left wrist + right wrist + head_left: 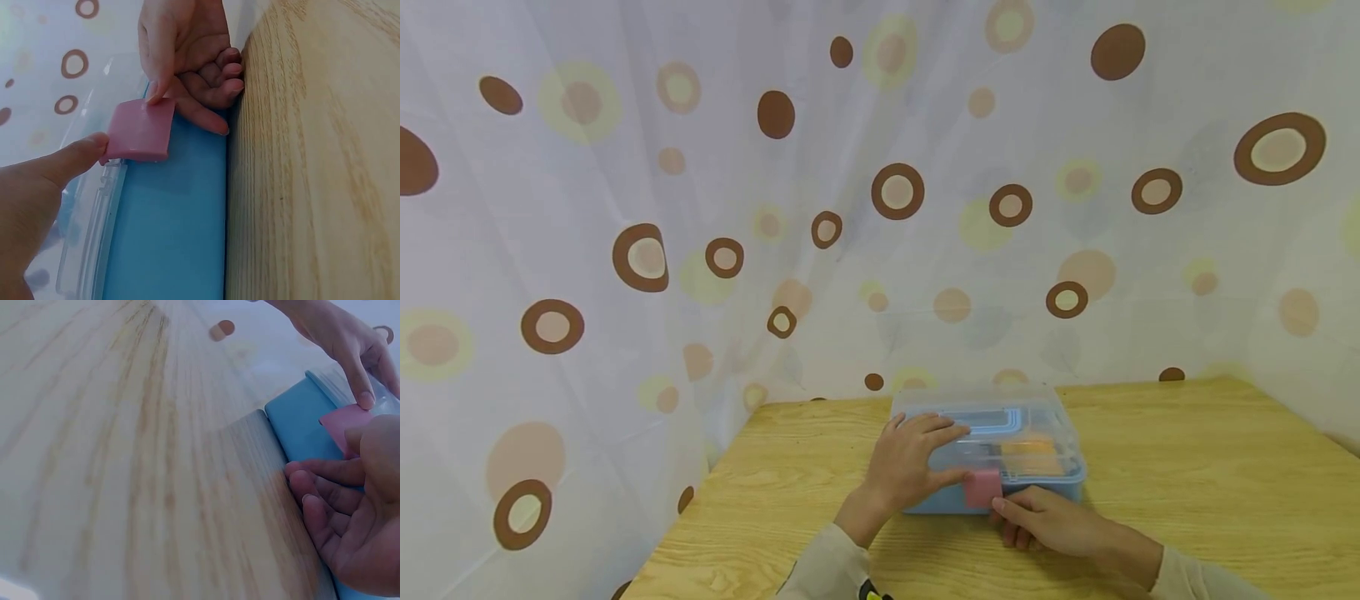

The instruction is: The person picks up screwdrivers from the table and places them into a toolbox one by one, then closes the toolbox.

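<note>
A light-blue plastic storage box (940, 498) with a clear lid (917, 404) sits on the wooden table. On its front edge is a pink latch (140, 128), standing out slightly from the wall. My left hand (904, 458) lies over the lid's left side with fingers spread, and its thumb touches the latch's edge. From the front right, my right hand (1056, 521) sets its thumb on the latch's other edge. Its index finger lies against the blue front wall, and the remaining fingers (315, 515) curl loosely with nothing in them.
Through the lid an orange item (1030, 454) shows inside the box, and a blue handle (992, 421) lies on top. The wooden table (1187, 483) extends on both sides. Behind it hangs a white curtain (925, 267) with brown and pale circles.
</note>
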`<state>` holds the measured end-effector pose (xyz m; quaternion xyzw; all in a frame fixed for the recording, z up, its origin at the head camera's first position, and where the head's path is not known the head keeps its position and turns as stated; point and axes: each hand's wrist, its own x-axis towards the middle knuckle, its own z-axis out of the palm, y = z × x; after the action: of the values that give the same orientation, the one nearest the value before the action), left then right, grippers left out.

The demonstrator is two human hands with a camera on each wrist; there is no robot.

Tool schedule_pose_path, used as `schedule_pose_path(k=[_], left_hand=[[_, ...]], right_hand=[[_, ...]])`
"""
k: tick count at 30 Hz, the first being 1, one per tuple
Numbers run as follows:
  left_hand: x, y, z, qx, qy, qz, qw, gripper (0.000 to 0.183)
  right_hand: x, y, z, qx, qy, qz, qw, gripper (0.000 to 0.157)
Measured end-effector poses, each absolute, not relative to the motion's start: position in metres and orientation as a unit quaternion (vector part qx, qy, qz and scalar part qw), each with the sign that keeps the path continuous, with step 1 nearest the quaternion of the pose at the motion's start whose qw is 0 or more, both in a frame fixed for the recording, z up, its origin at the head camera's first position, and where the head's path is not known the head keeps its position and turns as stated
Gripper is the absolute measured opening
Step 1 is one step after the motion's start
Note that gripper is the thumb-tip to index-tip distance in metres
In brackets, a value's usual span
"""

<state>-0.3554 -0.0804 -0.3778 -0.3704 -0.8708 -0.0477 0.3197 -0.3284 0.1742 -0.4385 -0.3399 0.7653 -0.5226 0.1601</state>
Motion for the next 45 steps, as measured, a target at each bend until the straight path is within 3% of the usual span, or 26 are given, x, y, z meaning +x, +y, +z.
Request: schedule_pose_path(k=[12,45], left_hand=[[-0.36,-0.08,-0.38,-0.382,-0.859,-0.038,0.338,0.063],[-0.362,-0.083,-0.382,-0.392,-0.859,-0.06,0.324,0.06]], right_hand=[[-0.32,0.171,-0.43,-0.274,0.773,-0.543,0.181,0.046],[-0.312,0.165,-0.424,-0.232,0.769,-0.565,0.186,0.043]])
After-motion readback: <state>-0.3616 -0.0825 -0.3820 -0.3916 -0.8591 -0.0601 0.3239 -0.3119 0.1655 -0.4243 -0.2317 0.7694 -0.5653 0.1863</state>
